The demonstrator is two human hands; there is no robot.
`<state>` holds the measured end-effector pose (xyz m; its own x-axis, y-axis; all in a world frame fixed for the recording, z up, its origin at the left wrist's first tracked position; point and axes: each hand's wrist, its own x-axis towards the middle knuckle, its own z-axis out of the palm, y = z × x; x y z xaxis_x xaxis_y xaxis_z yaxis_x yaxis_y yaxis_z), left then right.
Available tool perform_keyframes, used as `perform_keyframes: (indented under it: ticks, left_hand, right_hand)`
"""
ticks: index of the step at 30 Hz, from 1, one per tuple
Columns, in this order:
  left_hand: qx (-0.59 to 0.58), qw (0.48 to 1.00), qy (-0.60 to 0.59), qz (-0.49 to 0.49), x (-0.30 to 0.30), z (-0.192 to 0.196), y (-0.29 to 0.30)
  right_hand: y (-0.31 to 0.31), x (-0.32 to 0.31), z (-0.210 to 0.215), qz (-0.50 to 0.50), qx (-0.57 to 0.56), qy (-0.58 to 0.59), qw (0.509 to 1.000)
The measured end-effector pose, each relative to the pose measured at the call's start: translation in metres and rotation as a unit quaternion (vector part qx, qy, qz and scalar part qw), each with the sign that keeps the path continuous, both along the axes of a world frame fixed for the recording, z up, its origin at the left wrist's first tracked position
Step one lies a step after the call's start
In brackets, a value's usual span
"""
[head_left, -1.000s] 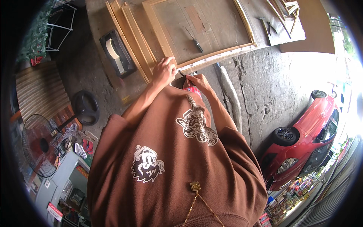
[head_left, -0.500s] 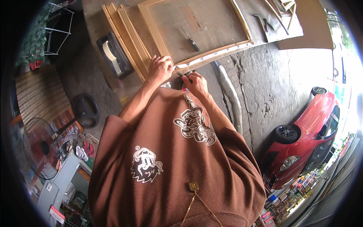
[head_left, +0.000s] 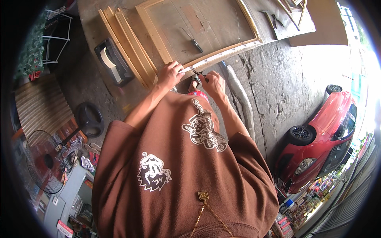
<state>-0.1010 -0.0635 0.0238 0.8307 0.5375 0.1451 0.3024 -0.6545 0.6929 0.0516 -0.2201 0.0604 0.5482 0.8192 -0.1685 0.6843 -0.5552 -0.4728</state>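
Note:
A rectangular wooden frame (head_left: 158,36) lies on the worktable, and a white strip (head_left: 216,58) runs along its near edge. My left hand (head_left: 170,75) is closed at the frame's near left corner, its fingertips pinching the strip's end. Just to the right, my right hand (head_left: 215,85) is closed around a small dark hand tool (head_left: 197,72) with a curved tip. The tip is close to the strip; whether it touches I cannot tell. My fingers hide most of the tool.
Wooden strips (head_left: 129,43) and a black tape dispenser (head_left: 114,61) lie left of the frame. A dark-handled tool (head_left: 197,45) rests inside it. Pliers (head_left: 278,20) lie far right. A wrapped grey roll (head_left: 240,93) stands beside the table; a red car (head_left: 317,135) is farther right.
My right hand has moved slightly right, away from my left hand, and the tool's curved tip now shows more. My left hand stays at the frame's corner. The view has shifted slightly.

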Motion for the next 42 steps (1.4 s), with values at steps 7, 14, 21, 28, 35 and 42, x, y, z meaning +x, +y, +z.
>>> perform_keyframes:
  ticks: [7, 14, 21, 28, 35, 42]
  left_hand:
    - [-0.058, 0.998, -0.012, -0.006, 0.000, -0.005, 0.006]
    - [-0.079, 0.996, 0.010, -0.034, 0.004, -0.004, 0.016]
    - [-0.247, 0.966, 0.067, 0.025, 0.010, -0.003, 0.017]
    - [-0.406, 0.908, -0.075, 0.073, 0.036, -0.015, 0.008]
    - [-0.302, 0.942, 0.044, 0.140, 0.084, -0.014, -0.013]
    - [-0.182, 0.972, 0.094, 0.117, 0.093, -0.009, -0.008]
  right_hand:
    - [0.018, -0.013, 0.009, 0.048, 0.020, -0.168, 0.984]
    - [0.004, 0.026, -0.025, -0.053, -0.108, 0.260, 0.958]
    - [0.008, 0.017, -0.039, -0.219, 0.092, 0.672, 0.701]
    - [0.006, 0.025, -0.023, -0.092, 0.044, 0.390, 0.915]
    - [0.007, 0.031, -0.013, -0.100, -0.011, 0.322, 0.942]
    - [-0.011, 0.074, 0.009, 0.021, 0.033, 0.125, 0.991]
